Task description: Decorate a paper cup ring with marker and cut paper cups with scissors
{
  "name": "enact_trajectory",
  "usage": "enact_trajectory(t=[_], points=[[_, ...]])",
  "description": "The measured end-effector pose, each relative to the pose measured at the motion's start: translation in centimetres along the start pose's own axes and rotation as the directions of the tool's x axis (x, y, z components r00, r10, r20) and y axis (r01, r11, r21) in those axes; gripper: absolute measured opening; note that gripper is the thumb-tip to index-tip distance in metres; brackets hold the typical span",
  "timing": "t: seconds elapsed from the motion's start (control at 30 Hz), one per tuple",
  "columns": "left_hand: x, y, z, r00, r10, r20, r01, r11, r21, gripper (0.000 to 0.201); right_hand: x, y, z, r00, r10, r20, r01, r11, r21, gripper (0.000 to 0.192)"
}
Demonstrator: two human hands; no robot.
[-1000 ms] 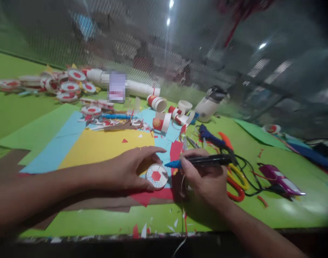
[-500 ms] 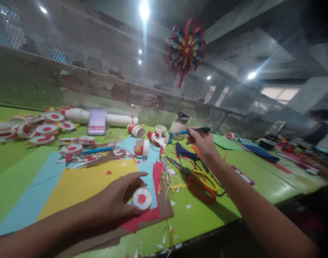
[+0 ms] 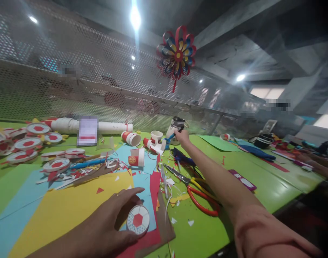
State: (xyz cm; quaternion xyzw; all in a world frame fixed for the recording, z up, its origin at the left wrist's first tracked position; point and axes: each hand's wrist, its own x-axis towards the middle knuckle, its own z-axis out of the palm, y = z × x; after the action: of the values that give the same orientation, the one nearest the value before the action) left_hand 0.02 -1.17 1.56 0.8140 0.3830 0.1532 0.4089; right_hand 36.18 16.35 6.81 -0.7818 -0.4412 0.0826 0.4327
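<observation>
My left hand [image 3: 110,215] curls around a small round paper piece [image 3: 138,220] with a red hexagon in its middle and blue dots in some of its drawn sections. The thumb touches its lower edge; the index finger arches above, apart from it. My right hand [image 3: 182,137] reaches far forward, closed on a marker [image 3: 170,137] whose blue end points down to the left. Close by is a small blue thing [image 3: 167,144], and behind the fingers stands a pale jug [image 3: 172,133] with a dark lid. The rest of the marker is hidden.
Scissors [image 3: 192,186], a glue gun [image 3: 181,156] and paper scraps lie under my right arm. Cut paper cups [image 3: 136,157] stand mid-table. Several red-and-white discs [image 3: 29,143] are piled left; coloured sheets [image 3: 80,200] lie below. A perforated metal screen [image 3: 104,86] borders the back.
My right hand has moved forward and left toward the jug with the marker, whose blue end has tipped downward. My left hand stays around the round piece. The camera view has shifted slightly.
</observation>
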Motion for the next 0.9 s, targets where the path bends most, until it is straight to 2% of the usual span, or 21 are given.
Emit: enact_trajectory(t=[0.27,0.43,0.9], points=[[0.1,0.3,-0.3,0.999,-0.034,0.033,0.034,0.999,0.004,0.074,1.6,0.9,2.7,0.993,-0.013,0.117,0.035,0.981,-0.192,0.032],[0.1,0.1,-0.1,0.999,-0.046,0.019,0.046,0.999,0.015,0.075,2.1,0.9,3.0,0.987,-0.016,0.158,0.058,0.964,-0.261,0.033],[-0.1,0.3,0.0,1.0,-0.013,-0.001,0.013,0.999,-0.041,0.072,2.0,0.2,3.3,0.976,0.051,0.212,0.002,0.971,-0.241,0.033]])
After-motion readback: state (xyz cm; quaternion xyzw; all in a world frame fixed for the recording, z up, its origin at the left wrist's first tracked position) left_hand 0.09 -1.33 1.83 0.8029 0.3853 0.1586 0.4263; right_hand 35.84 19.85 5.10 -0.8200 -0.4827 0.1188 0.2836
